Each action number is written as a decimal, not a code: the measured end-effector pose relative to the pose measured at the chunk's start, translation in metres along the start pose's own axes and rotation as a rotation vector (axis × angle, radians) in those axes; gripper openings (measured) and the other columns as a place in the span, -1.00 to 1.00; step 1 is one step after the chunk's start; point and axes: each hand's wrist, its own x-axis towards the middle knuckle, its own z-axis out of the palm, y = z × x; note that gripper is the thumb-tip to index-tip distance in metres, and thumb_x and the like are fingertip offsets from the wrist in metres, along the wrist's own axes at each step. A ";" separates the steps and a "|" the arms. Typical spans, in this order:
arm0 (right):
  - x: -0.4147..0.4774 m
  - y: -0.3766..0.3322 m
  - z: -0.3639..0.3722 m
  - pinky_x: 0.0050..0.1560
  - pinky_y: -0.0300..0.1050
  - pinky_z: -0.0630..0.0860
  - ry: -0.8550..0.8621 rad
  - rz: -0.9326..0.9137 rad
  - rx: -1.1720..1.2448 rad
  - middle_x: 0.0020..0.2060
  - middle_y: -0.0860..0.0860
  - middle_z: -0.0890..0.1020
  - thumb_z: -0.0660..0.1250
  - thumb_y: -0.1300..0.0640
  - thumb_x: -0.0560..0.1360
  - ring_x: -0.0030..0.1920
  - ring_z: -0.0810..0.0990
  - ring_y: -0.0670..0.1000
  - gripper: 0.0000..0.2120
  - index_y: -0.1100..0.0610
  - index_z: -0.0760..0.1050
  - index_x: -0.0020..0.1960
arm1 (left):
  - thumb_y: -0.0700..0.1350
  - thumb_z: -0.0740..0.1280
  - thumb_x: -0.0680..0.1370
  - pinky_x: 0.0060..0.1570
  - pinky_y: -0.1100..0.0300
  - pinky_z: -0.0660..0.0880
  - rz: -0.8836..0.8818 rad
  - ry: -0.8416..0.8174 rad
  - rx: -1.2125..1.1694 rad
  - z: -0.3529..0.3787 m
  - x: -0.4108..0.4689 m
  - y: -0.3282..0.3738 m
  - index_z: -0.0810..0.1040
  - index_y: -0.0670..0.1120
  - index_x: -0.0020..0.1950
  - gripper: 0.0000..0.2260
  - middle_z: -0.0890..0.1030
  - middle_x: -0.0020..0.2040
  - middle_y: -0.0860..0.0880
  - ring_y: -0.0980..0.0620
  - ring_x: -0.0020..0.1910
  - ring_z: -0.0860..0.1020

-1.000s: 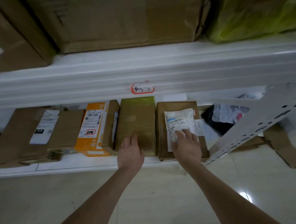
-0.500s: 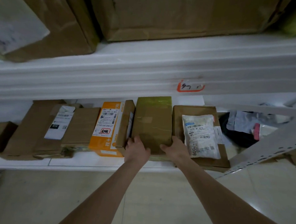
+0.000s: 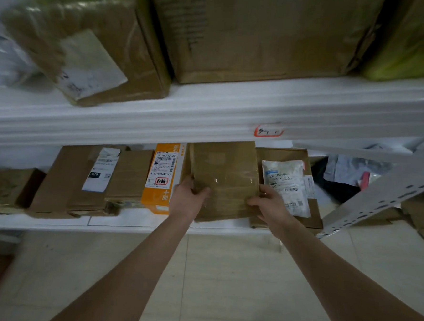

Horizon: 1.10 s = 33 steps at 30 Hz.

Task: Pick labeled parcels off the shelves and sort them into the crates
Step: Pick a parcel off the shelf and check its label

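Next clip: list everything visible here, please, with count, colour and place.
parcel: 1, brown, taped, lower shelf middle
orange box: 1, orange-white, left of parcel
brown box: 1, right of parcel
pouch: 1, white, on brown box
left boxes: 2 at least, brown, lower shelf left
cartons: 2, brown, upper shelf
green bundle: 1, yellow-green, upper shelf right
tag: 1, red-edged, upper shelf front
left hand: grips parcel's left edge
right hand: grips parcel's right edge

The white lower shelf point(image 3: 127, 223) carries brown cartons point(image 3: 68, 176), an orange box point(image 3: 162, 172) and a taped parcel point(image 3: 226, 171)
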 end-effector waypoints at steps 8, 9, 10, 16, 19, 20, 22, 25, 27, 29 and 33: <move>-0.047 0.004 -0.012 -0.08 -0.15 0.55 -0.070 0.038 -0.049 0.01 -0.04 0.62 0.43 0.23 0.46 0.00 0.61 -0.04 -0.61 -0.04 0.42 0.20 | -0.31 0.35 0.50 0.16 0.04 0.48 -0.137 -0.089 -0.379 -0.015 -0.057 -0.018 0.44 -0.11 0.27 -0.64 0.57 0.21 -0.06 -0.02 0.12 0.52; -0.053 0.005 -0.015 0.01 -0.09 0.54 -0.108 0.047 -0.097 0.03 -0.06 0.63 0.41 0.27 0.46 0.03 0.60 -0.02 -0.56 -0.07 0.43 0.23 | -0.33 0.34 0.49 0.12 0.06 0.48 -0.142 -0.101 -0.393 -0.018 -0.060 -0.018 0.44 -0.08 0.22 -0.66 0.57 0.21 -0.06 -0.02 0.11 0.52; -0.059 0.005 -0.017 0.07 -0.04 0.52 -0.139 0.060 -0.133 0.06 -0.07 0.63 0.39 0.31 0.45 0.07 0.59 -0.01 -0.53 -0.09 0.44 0.25 | -0.36 0.32 0.48 0.13 0.05 0.48 -0.144 -0.113 -0.404 -0.022 -0.063 -0.018 0.42 -0.07 0.22 -0.64 0.55 0.21 -0.06 -0.04 0.13 0.51; -0.082 0.003 -0.030 0.05 -0.06 0.53 -0.238 0.170 -0.005 0.13 -0.02 0.63 0.19 0.45 0.44 0.15 0.58 0.05 -0.45 -0.09 0.51 0.22 | -0.51 0.18 0.45 0.00 0.10 0.54 -0.113 -0.234 -0.449 -0.044 -0.073 -0.010 0.34 0.06 0.44 -0.33 0.51 0.21 -0.03 -0.03 0.15 0.49; -0.088 -0.003 -0.036 0.08 -0.01 0.55 -0.241 0.256 0.060 0.09 0.00 0.67 0.27 0.11 0.55 0.06 0.66 0.06 -0.78 -0.06 0.62 0.12 | -0.55 0.09 0.40 0.10 -0.02 0.50 -0.142 -0.180 -0.466 -0.052 -0.075 -0.011 0.44 0.00 0.38 -0.33 0.52 0.25 -0.10 -0.11 0.21 0.47; -0.090 -0.004 -0.037 0.06 0.00 0.56 -0.236 0.281 0.077 0.06 0.01 0.68 0.28 -0.04 0.56 0.03 0.68 0.08 -0.81 -0.06 0.64 0.07 | -0.56 0.06 0.38 0.15 -0.05 0.49 -0.147 -0.170 -0.467 -0.054 -0.076 -0.011 0.47 -0.02 0.34 -0.33 0.53 0.25 -0.10 -0.12 0.24 0.46; -0.093 -0.005 -0.040 0.05 0.02 0.57 -0.232 0.305 0.067 0.01 0.03 0.70 0.28 -0.16 0.54 -0.01 0.69 0.11 -0.74 -0.04 0.65 0.00 | -0.56 0.04 0.37 0.26 -0.12 0.44 -0.166 -0.165 -0.472 -0.057 -0.079 -0.009 0.53 -0.05 0.25 -0.37 0.54 0.23 -0.08 -0.13 0.26 0.45; -0.098 -0.005 -0.044 0.06 0.01 0.56 -0.268 0.314 0.020 0.02 -0.01 0.69 0.32 -0.04 0.54 0.02 0.68 0.05 -0.83 -0.03 0.66 -0.01 | -0.44 0.11 0.47 0.21 -0.05 0.45 -0.252 -0.187 -0.581 -0.062 -0.085 -0.008 0.59 -0.05 0.04 -0.60 0.62 0.07 -0.07 -0.06 0.08 0.54; -0.101 -0.005 -0.047 0.07 0.02 0.55 -0.265 0.298 -0.007 0.01 -0.03 0.70 0.34 0.08 0.54 0.07 0.65 0.05 -0.87 -0.05 0.65 0.01 | -0.23 0.17 0.59 0.16 0.00 0.43 -0.297 -0.196 -0.654 -0.068 -0.089 -0.009 0.58 -0.05 -0.06 -0.80 0.64 -0.11 -0.04 0.01 -0.04 0.56; -0.105 -0.006 -0.047 0.08 0.03 0.55 -0.278 0.287 -0.053 0.00 -0.03 0.69 0.34 0.19 0.53 0.08 0.63 0.07 -0.78 -0.09 0.59 0.09 | -0.14 0.14 0.63 0.04 0.08 0.49 -0.283 -0.219 -0.723 -0.073 -0.093 -0.015 0.57 -0.06 -0.07 -0.79 0.67 -0.17 0.00 -0.01 -0.06 0.58; -0.114 -0.008 -0.041 0.14 0.05 0.54 -0.323 0.265 -0.154 0.05 0.08 0.68 0.29 0.36 0.51 0.06 0.63 0.13 -0.54 -0.13 0.51 0.22 | -0.05 0.29 0.51 -0.27 0.09 0.61 -0.330 -0.389 -0.909 -0.084 -0.097 -0.013 0.64 -0.10 -0.06 -0.82 0.70 -0.14 -0.11 -0.09 -0.19 0.68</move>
